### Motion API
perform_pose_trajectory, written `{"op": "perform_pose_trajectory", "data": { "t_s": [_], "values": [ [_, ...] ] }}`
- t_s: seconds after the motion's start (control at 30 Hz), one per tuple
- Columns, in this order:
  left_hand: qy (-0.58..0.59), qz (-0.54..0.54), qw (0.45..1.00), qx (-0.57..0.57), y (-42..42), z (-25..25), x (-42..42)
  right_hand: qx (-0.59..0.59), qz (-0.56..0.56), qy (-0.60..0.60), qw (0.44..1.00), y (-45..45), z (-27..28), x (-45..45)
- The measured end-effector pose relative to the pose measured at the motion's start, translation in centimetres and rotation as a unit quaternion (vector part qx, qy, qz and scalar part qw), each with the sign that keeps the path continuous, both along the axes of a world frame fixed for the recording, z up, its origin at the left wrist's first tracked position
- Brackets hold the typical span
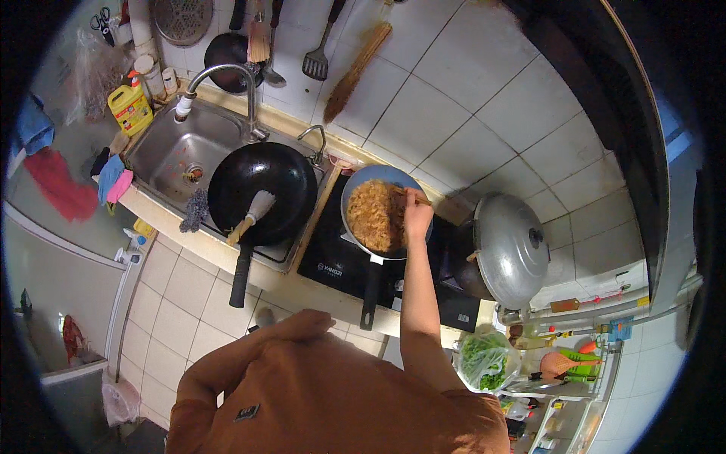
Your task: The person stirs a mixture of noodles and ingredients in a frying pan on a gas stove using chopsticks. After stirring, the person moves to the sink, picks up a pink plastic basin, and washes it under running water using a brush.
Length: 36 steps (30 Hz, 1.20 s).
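Observation:
My right hand (418, 214) grips wooden chopsticks (422, 200) at the right side of a frying pan (383, 172), their lower ends at the food. Browned, noodle-like food (374, 215) covers most of the pan's grey-blue inside. The pan rests on the black cooktop (340, 255), its black handle pointing towards me. My left hand (312, 324) is held close to my body, in front of the orange-brown shirt, away from the pan; its fingers are partly hidden and nothing shows in it.
A black wok (283, 176) with a whisk brush (258, 210) inside lies over the steel sink (221, 125). A large pot with a domed metal lid (510, 244) stands right of the pan. Bagged greens (485, 360) are at the lower right. Utensils, including a slotted turner (316, 63), hang above.

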<state>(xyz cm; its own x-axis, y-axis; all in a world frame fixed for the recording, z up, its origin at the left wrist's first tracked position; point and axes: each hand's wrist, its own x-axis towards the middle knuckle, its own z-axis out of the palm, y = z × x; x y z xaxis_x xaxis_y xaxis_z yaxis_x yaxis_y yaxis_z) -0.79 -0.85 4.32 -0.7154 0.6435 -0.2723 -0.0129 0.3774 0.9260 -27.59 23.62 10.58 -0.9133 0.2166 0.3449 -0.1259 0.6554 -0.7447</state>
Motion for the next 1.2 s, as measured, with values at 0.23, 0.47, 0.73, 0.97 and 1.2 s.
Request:
{"op": "perform_pose_trajectory", "data": {
  "t_s": [0.23,0.47,0.73,0.97,1.2],
  "values": [
    [0.026,0.014,0.999,0.034,0.1,-1.0,0.0,-0.018,0.024,-0.044,0.999,0.6,-0.4,1.0],
    [-0.049,-0.002,0.999,0.011,-0.1,0.4,-0.5,-0.043,0.045,-0.027,0.998,2.9,-0.3,6.7],
    [-0.018,0.011,1.0,0.007,0.3,-0.4,-0.8,-0.035,0.097,-0.029,0.994,2.1,2.6,16.5],
    [-0.058,-0.036,0.998,-0.004,1.4,-0.2,-1.0,0.035,0.064,-0.028,0.997,0.6,0.7,16.0],
    [-0.037,0.002,0.999,-0.008,1.3,-0.4,0.0,0.108,0.073,0.046,0.991,-0.2,-0.2,13.5]
  ]
}}
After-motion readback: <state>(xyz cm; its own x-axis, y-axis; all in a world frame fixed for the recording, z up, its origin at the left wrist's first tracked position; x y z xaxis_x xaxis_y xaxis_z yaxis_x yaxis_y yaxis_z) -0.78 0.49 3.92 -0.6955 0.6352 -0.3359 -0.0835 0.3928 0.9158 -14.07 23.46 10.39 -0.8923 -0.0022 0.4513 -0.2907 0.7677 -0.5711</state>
